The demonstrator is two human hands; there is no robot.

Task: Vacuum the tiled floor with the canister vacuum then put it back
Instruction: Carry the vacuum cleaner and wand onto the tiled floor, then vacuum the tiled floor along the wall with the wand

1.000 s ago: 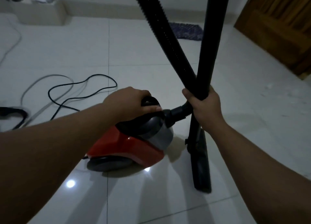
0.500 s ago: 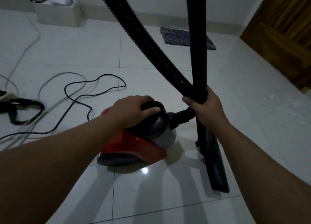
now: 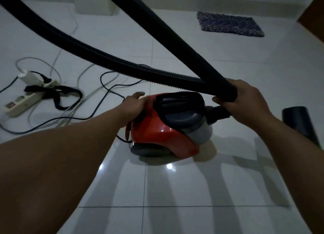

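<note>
The red and grey canister vacuum stands on the white tiled floor in the middle of the view. My left hand lies against its rear end, fingers curled over the red body, thumb raised. The black carry handle on top is bare. My right hand grips the black wand together with the ribbed hose just above the hose socket. Both slant up to the upper left. The wand's lower end shows at the right edge.
A white power strip, a black strap and loose cords lie on the floor at left. A white box stands by the far wall, a dark blue mat further right. Brown wood shows top right.
My left hand has left the top handle and now sits at the canister's rear. The wand and hose have tipped from upright to slanting left. My view has shifted left.
</note>
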